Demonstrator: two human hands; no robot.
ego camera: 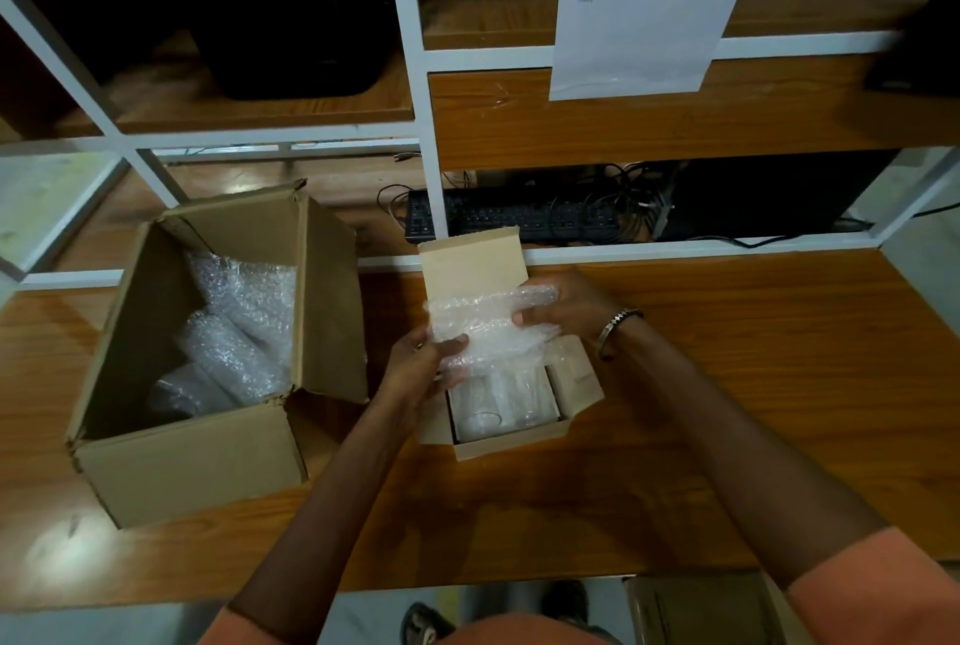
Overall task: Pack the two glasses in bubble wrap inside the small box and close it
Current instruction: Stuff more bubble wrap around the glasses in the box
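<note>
A small cardboard box (511,442) stands open on the wooden table, its lid flap raised at the back. Clear glasses (501,403) show inside it, side by side. Just above the box opening both my hands hold a sheet of bubble wrap (485,327). My left hand (415,364) pinches its left edge. My right hand (563,304) grips its right end, fingers curled round the wrap. The far part of the box interior is hidden under the wrap.
A large open cardboard box (197,457) with more bubble wrap (234,332) inside stands to the left. A white-framed shelf holds a black keyboard (519,216) and cables behind the small box. Another carton (696,608) sits on the floor by my feet.
</note>
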